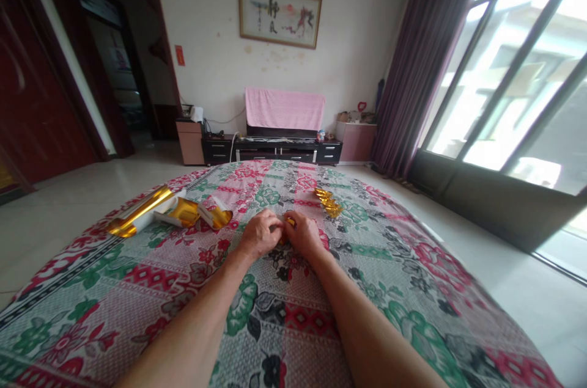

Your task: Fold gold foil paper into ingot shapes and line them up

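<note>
My left hand (262,234) and my right hand (303,235) meet over the middle of the patterned cloth (257,327). Both are closed, with fingertips pinching a small piece of gold foil paper (291,222) between them. Most of that piece is hidden behind the fingers. Beyond my right hand lies a short row of folded gold foil pieces (328,202), close together. To the left of my left hand are curled sheets of gold foil paper (186,214) with white undersides, beside a longer gold sheet (144,211) that is bent over.
The floral cloth covers a broad surface with a rounded far edge. Past it stands a low black cabinet (275,150) with a pink cloth (284,108) draped over something on it. A dark curtain (408,70) and large windows (513,70) are on the right.
</note>
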Demonstrator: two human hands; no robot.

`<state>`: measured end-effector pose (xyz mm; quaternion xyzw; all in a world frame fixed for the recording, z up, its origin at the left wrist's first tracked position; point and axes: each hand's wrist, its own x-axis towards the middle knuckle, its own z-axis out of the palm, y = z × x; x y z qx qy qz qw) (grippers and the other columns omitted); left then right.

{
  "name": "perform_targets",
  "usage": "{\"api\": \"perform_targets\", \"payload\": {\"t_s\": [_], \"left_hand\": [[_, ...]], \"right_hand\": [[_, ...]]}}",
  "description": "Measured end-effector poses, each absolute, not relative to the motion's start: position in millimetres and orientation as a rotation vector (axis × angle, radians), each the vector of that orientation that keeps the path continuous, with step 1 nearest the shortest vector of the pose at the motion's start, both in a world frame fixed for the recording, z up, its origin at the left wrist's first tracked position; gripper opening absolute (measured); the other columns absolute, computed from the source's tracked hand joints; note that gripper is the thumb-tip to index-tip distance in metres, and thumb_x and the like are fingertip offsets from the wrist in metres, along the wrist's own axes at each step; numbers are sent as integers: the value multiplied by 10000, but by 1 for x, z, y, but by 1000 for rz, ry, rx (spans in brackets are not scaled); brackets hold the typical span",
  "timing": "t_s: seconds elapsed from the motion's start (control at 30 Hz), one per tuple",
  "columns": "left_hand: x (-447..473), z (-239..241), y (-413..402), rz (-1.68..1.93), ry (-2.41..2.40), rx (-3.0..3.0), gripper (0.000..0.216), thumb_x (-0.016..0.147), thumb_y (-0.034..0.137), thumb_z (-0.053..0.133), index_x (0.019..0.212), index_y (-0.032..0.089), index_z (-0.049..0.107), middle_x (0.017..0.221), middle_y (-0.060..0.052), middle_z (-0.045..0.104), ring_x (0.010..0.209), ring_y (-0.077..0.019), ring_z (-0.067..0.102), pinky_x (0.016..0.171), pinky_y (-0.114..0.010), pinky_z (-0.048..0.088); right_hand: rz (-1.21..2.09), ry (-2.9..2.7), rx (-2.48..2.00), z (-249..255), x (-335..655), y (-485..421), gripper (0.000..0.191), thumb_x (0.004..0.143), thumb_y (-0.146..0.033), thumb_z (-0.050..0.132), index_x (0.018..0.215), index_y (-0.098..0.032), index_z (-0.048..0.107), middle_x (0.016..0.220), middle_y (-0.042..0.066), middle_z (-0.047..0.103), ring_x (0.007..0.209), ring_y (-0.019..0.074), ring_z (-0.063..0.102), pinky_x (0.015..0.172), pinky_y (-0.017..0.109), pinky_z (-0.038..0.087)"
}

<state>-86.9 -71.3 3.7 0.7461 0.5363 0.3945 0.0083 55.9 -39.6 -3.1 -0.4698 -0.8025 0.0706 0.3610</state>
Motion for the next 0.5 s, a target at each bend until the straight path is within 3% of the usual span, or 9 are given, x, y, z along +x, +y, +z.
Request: {"api": "perform_targets", "payload": {"t_s": [0.33, 0.5], "left_hand": [[-87, -1, -67, 980, 1731, 2368, 202, 759, 193, 510, 793, 202, 708, 862, -47, 613, 816, -148, 573, 759, -245, 440], [-89, 12, -58, 774, 1724, 2398, 191, 732, 231, 526, 792, 229, 707, 773, -31, 594, 738, -153, 573, 682, -246, 441]], "right_hand": [[233, -2050, -1276, 2, 59, -29, 206, 759, -246, 520, 919, -224, 648, 814, 19, 691, 737, 156, 623, 628, 201, 392], [228, -2118, -1185, 5, 66, -19, 236, 739, -248, 546, 953, -223, 643, 774, 9, 688, 688, 152, 621, 609, 206, 402]]}}
